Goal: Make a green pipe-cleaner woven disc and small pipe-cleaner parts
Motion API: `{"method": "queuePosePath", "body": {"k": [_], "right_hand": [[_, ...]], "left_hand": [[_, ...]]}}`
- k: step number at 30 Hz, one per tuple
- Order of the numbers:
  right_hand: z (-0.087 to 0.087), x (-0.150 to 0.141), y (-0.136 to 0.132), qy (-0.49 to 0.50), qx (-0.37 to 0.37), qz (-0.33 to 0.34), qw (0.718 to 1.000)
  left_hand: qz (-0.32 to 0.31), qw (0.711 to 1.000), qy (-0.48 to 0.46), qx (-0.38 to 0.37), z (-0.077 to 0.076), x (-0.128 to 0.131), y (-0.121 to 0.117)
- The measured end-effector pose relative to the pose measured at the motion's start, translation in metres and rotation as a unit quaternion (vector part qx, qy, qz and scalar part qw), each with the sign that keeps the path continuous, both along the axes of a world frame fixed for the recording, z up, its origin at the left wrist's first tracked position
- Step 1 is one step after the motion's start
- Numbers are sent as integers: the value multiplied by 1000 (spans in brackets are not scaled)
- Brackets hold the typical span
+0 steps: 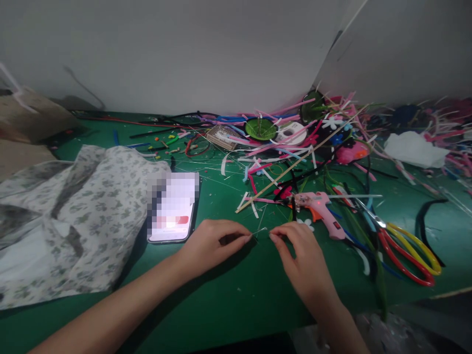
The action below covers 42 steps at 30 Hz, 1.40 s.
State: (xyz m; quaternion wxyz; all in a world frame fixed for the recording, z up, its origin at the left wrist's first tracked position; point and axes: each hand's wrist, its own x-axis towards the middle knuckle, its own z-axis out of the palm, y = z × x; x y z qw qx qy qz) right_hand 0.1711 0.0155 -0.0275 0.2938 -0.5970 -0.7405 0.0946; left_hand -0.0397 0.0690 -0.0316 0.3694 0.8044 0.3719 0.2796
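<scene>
Pinched pale strand [260, 231] in left hand [216, 240]; held right hand [302, 253] pinched just beside, couldn't tell on what, over green tabletop [224, 314], near glue gun [327, 216].

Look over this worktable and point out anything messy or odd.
The colored craft strips lie in an untidy tangle across the back and right of the green table. The pink glue gun lies on its side among them, beside scissors. I see no obvious spill.

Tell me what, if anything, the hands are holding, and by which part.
The left hand seems to pinch a thin, pale strand near its left end; whether the right hand holds anything cannot be told.
</scene>
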Motion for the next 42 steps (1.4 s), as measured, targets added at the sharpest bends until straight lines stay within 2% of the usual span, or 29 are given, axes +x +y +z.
{"method": "queuePosePath", "body": {"k": [17, 25, 31, 36, 42], "right_hand": [[-3, 1, 0, 7, -8, 9, 1000], [-8, 24, -16, 1, 47, -16, 999], [-7, 29, -20, -25, 13, 5, 1000], [-1, 21, -17, -34, 25, 16, 999], [-6, 23, -23, -69, -1, 45, 997]], "left_hand": [[-1, 1000, -5, 19, -1, 0, -1], [-1, 1000, -7, 17, -2, 0, 0], [3, 1000, 0, 18, -2, 1, 0], [3, 1000, 4, 23, -1, 1, 0], [8, 1000, 0, 19, -1, 1, -1]]}}
